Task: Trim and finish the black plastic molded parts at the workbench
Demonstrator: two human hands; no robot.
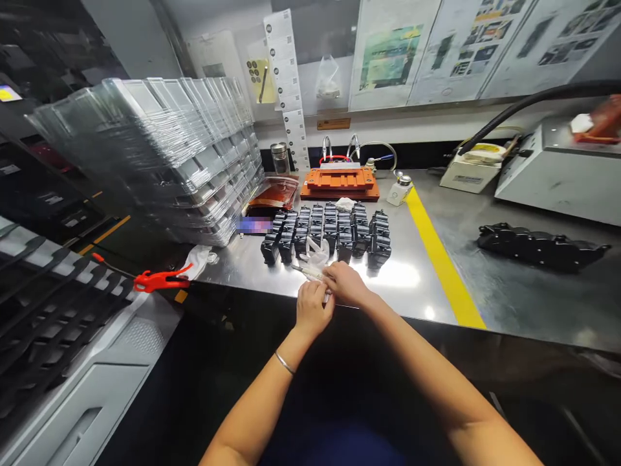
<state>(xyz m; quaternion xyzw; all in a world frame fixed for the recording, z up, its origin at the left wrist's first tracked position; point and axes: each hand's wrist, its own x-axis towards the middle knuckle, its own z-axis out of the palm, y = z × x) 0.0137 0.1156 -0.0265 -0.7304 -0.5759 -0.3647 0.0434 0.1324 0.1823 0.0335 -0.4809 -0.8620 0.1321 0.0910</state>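
Left hand and right hand: together at the steel table's near edge, both pinched on a small clear syringe-like tube. Tube tip juts left of the fingers. Row of black plastic parts: just beyond the hands, untouched.

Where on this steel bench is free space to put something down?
Bare steel lies between the row of black parts and the yellow stripe, and right of the stripe before the black piece. Crowded: by the tray stack and orange fixture.

Slim whitish syringe-like tool, lying level, near table edge, before black parts
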